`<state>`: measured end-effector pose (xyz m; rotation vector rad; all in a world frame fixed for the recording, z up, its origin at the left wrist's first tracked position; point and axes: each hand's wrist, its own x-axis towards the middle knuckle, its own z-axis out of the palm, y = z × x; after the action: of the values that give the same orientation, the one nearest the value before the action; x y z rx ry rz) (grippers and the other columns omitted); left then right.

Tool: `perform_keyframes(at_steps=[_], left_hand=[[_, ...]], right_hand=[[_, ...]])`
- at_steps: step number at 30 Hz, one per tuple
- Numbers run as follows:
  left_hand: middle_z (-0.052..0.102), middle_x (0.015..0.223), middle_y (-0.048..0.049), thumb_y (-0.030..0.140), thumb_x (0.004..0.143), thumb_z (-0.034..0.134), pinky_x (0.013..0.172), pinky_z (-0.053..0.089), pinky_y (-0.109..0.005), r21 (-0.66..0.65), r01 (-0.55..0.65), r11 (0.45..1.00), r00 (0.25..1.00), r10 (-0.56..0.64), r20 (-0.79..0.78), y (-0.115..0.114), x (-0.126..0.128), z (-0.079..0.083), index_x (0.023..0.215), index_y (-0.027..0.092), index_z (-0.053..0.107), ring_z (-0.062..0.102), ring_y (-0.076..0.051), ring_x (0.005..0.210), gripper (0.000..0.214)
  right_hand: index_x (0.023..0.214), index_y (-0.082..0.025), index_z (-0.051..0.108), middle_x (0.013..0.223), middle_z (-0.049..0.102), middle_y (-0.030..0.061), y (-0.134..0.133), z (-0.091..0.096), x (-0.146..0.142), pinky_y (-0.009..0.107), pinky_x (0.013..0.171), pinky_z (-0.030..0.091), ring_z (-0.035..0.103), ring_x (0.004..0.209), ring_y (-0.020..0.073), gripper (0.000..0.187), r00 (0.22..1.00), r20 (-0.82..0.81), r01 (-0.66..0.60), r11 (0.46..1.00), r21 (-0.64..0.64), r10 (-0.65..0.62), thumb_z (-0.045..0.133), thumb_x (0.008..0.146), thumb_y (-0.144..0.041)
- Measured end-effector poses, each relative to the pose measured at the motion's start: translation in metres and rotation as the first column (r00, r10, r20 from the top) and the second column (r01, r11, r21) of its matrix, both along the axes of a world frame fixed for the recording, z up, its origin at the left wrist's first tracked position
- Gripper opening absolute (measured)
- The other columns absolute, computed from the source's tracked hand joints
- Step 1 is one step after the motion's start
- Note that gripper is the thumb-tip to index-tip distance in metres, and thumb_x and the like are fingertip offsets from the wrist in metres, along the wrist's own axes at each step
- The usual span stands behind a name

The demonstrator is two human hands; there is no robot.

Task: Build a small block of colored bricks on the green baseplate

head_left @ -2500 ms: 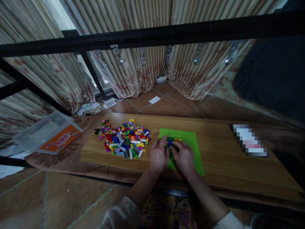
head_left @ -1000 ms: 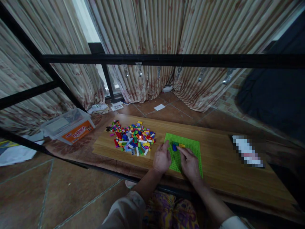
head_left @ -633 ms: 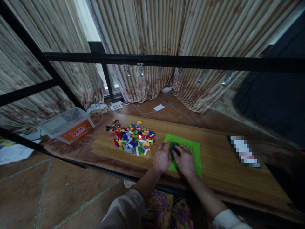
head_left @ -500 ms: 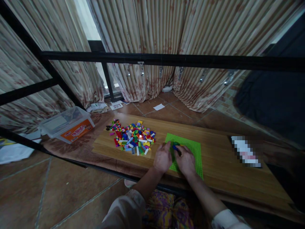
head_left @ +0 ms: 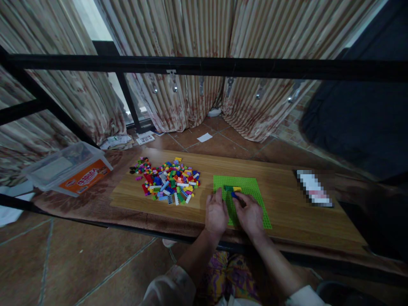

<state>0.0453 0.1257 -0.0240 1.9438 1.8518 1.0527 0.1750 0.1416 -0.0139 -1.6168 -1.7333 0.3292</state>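
Note:
A bright green studded baseplate (head_left: 259,212) lies on a wooden board. Toward its upper part sit a dark green brick (head_left: 227,188) and a yellow brick (head_left: 237,189), side by side. My right hand (head_left: 250,214) pinches a blue brick (head_left: 234,195) just in front of them; whether it touches the plate cannot be made out. My left hand (head_left: 216,213) rests at the plate's left edge with its fingers stretched out, holding nothing that I can see. A heap of mixed coloured bricks (head_left: 172,180) lies to the left of both hands.
The wooden board (head_left: 287,225) lies on a brown cloth. A clear plastic box (head_left: 70,165) with an orange label stands at the far left. A phone-like object (head_left: 314,188), blurred out, lies at the right. A black metal bar (head_left: 204,66) crosses behind the board.
The view has shifted, so the board and box appear farther left. My hands have drawn slightly back from the green and yellow bricks, which now show more clearly. The blue brick stays in my right fingers.

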Motion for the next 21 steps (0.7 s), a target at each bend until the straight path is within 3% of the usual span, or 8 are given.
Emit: perform_keyframes(at_steps=[7,21], left_hand=[[0.064,0.117,-0.0156,0.012,0.089,0.041,0.103,0.044,-0.045,-0.039,0.032,0.999,0.999,-0.032,0.0,-0.002,-0.002,0.005,0.134,0.008,0.043,0.057,-0.026,0.11,0.046],[0.064,0.118,-0.0149,0.015,0.089,0.041,0.102,0.044,-0.044,-0.054,0.044,0.998,0.999,-0.042,0.021,-0.001,-0.003,0.006,0.135,0.008,0.043,0.057,-0.025,0.109,0.047]], right_hand=[[0.103,-0.017,0.07,0.1,0.071,0.0115,0.007,-0.008,-0.02,0.039,0.089,0.047,0.063,0.096,0.0239,0.032,0.995,0.09,-0.037,0.999,0.035,0.034,0.049,0.089,-0.037],[0.104,-0.014,0.071,0.098,0.07,0.0116,0.007,-0.007,-0.014,0.036,0.086,0.048,0.062,0.091,0.0228,0.034,0.983,0.159,-0.097,0.995,0.036,0.09,0.048,0.092,-0.037]])
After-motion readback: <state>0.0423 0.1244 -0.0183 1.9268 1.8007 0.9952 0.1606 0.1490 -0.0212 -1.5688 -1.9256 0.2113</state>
